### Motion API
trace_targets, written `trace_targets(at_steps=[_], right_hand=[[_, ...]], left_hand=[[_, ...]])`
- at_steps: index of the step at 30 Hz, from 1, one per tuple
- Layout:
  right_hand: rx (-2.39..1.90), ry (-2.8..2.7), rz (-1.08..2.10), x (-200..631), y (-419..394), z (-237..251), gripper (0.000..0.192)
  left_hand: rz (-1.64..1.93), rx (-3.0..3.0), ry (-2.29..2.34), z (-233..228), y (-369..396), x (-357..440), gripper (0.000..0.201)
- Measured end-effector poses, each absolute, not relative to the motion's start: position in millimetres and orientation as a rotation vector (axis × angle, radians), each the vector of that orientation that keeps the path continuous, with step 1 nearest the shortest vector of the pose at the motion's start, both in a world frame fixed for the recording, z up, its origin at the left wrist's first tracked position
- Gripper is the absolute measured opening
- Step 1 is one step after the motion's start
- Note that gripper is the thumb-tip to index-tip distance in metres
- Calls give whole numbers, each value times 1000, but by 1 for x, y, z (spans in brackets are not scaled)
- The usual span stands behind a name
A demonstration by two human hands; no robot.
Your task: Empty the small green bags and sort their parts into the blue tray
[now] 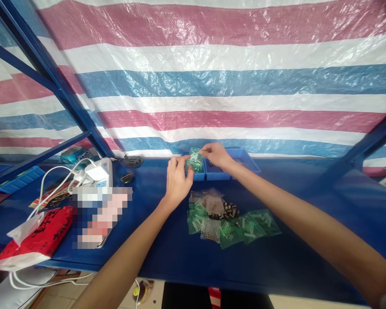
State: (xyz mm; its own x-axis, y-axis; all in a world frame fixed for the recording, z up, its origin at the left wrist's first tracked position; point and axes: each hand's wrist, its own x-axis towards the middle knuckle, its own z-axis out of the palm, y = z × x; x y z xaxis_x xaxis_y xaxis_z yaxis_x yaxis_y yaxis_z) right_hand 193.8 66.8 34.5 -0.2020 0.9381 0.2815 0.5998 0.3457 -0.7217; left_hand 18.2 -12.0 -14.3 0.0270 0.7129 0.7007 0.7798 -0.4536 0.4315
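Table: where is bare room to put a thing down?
Free: the table right of the bags, under the right forearm, and the front strip between bags and edge. Crowded: the left, with power strip, cables and red packet; the middle, where both hands hold a bag by the trays.

Two hands are in view, the left hand point(176, 180) and the right hand point(216, 155), both at the centre of the frame. Between them is one green bag point(195, 162), pinched by both. Below them on the table point(309, 223) lies one heap of small bags point(227, 221); about seven or eight show, most green and two or three clear, though overlaps make the exact number hard to tell. One cluster of small dark parts point(229, 210) sits in that heap, too small to count. Two blue trays point(234, 165) stand side by side at centre. At left are one white power strip point(98, 174), one red packet point(40, 238) and one black mouse point(127, 178).
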Motion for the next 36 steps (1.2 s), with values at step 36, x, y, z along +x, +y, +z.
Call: trace_targets(at_steps=[36], right_hand=[[-1040, -2419, 199, 277, -56, -32, 27]], left_hand=[[-451, -2902, -1252, -15, -37, 40, 65]])
